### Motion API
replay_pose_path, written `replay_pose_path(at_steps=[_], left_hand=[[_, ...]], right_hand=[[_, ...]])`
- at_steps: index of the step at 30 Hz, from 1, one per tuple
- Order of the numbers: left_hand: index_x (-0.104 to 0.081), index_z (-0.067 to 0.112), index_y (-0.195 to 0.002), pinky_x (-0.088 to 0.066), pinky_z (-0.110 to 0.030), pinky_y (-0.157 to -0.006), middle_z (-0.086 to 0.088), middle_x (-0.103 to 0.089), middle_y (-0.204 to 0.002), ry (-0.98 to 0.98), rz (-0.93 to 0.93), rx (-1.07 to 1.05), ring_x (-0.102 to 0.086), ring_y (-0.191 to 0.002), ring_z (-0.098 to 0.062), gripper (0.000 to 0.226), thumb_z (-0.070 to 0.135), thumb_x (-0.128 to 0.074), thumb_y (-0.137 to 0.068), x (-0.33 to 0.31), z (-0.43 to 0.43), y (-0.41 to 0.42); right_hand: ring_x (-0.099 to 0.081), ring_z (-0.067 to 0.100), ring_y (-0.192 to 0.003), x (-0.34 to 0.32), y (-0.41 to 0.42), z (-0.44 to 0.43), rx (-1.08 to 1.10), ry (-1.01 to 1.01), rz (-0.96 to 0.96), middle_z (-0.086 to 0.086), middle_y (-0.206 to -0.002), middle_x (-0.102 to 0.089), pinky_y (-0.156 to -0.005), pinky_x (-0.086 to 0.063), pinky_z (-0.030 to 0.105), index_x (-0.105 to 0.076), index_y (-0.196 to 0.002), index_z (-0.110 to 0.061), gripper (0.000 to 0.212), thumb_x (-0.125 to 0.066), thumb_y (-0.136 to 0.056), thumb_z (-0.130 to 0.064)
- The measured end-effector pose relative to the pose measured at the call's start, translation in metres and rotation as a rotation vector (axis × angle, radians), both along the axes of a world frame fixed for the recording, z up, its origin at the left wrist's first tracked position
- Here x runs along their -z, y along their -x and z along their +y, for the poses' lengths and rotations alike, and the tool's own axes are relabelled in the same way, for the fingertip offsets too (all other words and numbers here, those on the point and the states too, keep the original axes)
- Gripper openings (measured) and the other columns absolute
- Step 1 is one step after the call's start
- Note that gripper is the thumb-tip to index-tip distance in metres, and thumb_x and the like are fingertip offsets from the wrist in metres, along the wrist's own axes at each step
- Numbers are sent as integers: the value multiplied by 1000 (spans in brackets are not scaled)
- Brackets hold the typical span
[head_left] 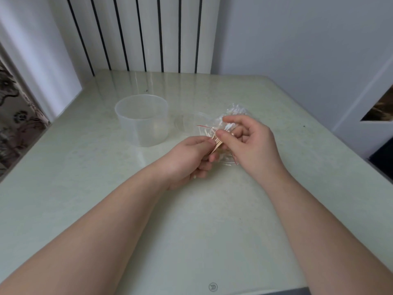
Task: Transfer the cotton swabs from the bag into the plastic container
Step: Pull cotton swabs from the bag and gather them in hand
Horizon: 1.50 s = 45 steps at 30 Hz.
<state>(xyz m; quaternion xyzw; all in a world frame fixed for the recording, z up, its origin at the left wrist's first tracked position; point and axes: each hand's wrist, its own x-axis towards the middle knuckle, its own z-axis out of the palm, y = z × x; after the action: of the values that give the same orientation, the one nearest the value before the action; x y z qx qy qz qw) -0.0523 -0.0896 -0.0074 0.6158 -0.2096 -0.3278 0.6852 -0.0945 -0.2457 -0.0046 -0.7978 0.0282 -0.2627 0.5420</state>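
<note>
Left hand: fingers curled, thumb and forefinger pinched together on the bare wooden ends of a small bundle of cotton swabs. The lower fingers fold in under the palm. Cannot tell whether they also touch the bag.

Right hand: partly closed. The thumb presses on the bundle from the near side and the forefinger arches over the top of the bag, so it grips the bag with swabs inside. The remaining fingers are loosely bent behind the plastic.

Both hands meet just above the table, right of centre, fingertips almost touching across the swabs.

Swabs: thin pale wooden sticks, fanned slightly and tilted, lower ends toward the left hand. White cotton tips show through the plastic near the right forefinger. Count unclear.

Bag: clear, crinkled and glossy, bunched around and beyond the right hand. A thin red line runs along its left edge.

Plastic container: translucent, round, open-topped and upright on the table, to the left of and beyond the hands, near but apart from them. Nothing visible inside.

Behind the table stands a white ribbed radiator. A patterned curtain hangs at far left.
</note>
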Motion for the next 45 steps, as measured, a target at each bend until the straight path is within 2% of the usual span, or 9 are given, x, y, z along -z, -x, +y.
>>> replay_pose_path(at_steps=[5,11,14,16,20,26,30,34,45], left_hand=[[-59,19,-91,-11,-27,-50,8,-33,-60,-58,-14,32,-20,-49,-8,31,21,-34,-110,-2,1,-1],[-54,14,-107,-18,-20,-44,6,-32,-64,-49,-15,64,-22,-51,-8,16,18,-38,-109,0,1,0],[-49,12,-110,-18,-19,-43,5,-29,-65,-51,-14,84,-22,-50,-8,13,18,-37,-109,-1,2,0],[-50,14,-107,-17,-19,-43,6,-31,-64,-63,-16,88,-21,-51,-8,14,18,-37,-109,-1,2,0],[-49,15,-102,-18,-18,-41,5,-33,-63,-62,3,65,-23,-49,-8,14,17,-37,-109,-2,1,0],[-48,22,-88,-13,-19,-42,8,-27,-60,20,75,14,-19,-48,-7,23,22,-38,-109,-4,2,-1],[-47,24,-92,-15,-20,-44,8,-28,-60,337,288,-150,-23,-46,-6,19,22,-37,-108,-12,3,-9],[-44,22,-90,-24,-20,-46,6,-32,-61,579,436,-265,-30,-48,-9,20,20,-37,-108,-15,3,-12],[-46,20,-93,-47,-28,-62,2,-50,-68,551,345,-455,-50,-60,-13,16,17,-41,-108,-5,-5,-17]], right_hand=[[-71,5,-63,-1,0,0,-7,0,6,-7,-69,-66,-71,-51,14,-67,-120,-21,36,-78,-86,-15],[-72,12,-83,0,0,4,-88,109,36,-19,-93,-74,-73,-55,30,-73,-90,-33,16,-67,-96,-19],[-64,4,-69,-1,2,5,-125,35,-5,-13,-82,-72,-67,-48,16,-60,-124,-37,35,-67,-96,-17],[-65,4,-67,-2,3,5,-103,36,-9,-10,-83,-73,-69,-51,18,-63,-125,-34,35,-67,-95,-16],[-69,0,-98,4,2,3,-130,123,68,-11,-111,-74,-89,-56,30,-72,-120,-22,23,-60,-100,-20],[-56,-9,-116,4,3,1,-291,114,99,-10,-136,-61,-99,-45,20,-53,-142,-20,48,-53,-94,-27],[-61,13,-84,5,5,4,-145,228,-50,-7,-107,-63,-75,-56,41,-63,-120,-24,37,-70,-84,-32],[-50,7,-60,8,7,6,-171,449,-28,-9,-65,-55,-60,-38,19,-70,-73,-20,22,-78,-77,-40],[-43,13,-51,5,8,3,-171,404,-151,2,-53,-48,-51,-31,25,-56,-55,-8,18,-60,-72,-14]])
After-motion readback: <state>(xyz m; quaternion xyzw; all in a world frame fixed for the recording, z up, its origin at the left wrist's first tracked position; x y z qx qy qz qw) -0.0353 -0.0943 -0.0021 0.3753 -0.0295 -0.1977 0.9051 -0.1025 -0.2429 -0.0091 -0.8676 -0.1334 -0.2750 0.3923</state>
